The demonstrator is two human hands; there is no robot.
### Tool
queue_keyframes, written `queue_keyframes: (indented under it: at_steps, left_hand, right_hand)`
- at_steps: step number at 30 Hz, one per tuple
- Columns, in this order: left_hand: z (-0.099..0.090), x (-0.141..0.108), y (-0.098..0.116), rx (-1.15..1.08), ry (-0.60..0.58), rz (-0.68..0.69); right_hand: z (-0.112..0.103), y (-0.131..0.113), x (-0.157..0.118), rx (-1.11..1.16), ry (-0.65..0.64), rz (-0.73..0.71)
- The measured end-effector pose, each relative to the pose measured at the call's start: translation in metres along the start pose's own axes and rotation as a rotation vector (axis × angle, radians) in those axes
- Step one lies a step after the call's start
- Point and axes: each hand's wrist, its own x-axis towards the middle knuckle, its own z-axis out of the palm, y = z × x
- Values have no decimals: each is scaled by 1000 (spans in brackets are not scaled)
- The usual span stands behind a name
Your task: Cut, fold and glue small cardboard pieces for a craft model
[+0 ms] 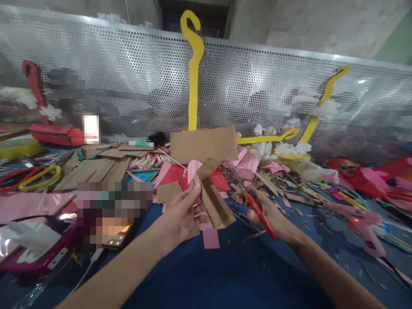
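Note:
My left hand point(188, 208) pinches a folded strip of brown cardboard point(214, 201), bent into a narrow open channel and tilted. To its right, my right hand point(262, 210) is closed around red-handled scissors point(262, 216), seen nearly edge-on. Their grey blades point up and away, close to the cardboard's upper end but apart from it. Under my left hand lie a small pink paper piece point(211, 238) and more cardboard scraps. Just beyond stands a brown cardboard box point(204, 143) with a tall yellow hook-shaped piece point(193, 86) rising behind it.
Cardboard sheets point(93, 171) and looped scissors handles point(40, 177) lie left, near a purple power strip point(41, 257) and a phone point(116, 236). At right are a pink glue gun point(358, 223) and scattered scraps. A perforated metal panel point(135, 77) closes off the back.

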Motion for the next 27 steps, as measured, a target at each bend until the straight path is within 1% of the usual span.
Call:
queue_keyframes:
  at_steps: [3,7,9,13,17,20,23,27]
  left_hand:
    - [-3,7,-2,128,73,156]
    - [-7,10,3,416,170,475]
    - [-8,8,6,564,219,609]
    - [-9,3,11,785,304,790]
    - [-12,1,14,1089,385,992]
    - [-16,0,13,1230,361,1040]
    - [-19,0,10,1254,314,1020]
    - [-22,1,5,1335,304,1005]
  right_hand:
    - [2,-5,0,26,21,6]
    - [3,-9,-1,79,-2,79]
    - [2,-9,-3,90,-25,111]
    - [0,-8,-8,80,-63,137]
    - [7,-12,-14,103,-89,179]
    - [18,-20,-16,161,-93,218]
    - [28,-30,-15,227,-96,242]
    - [34,-36,-13,341,-136,226]
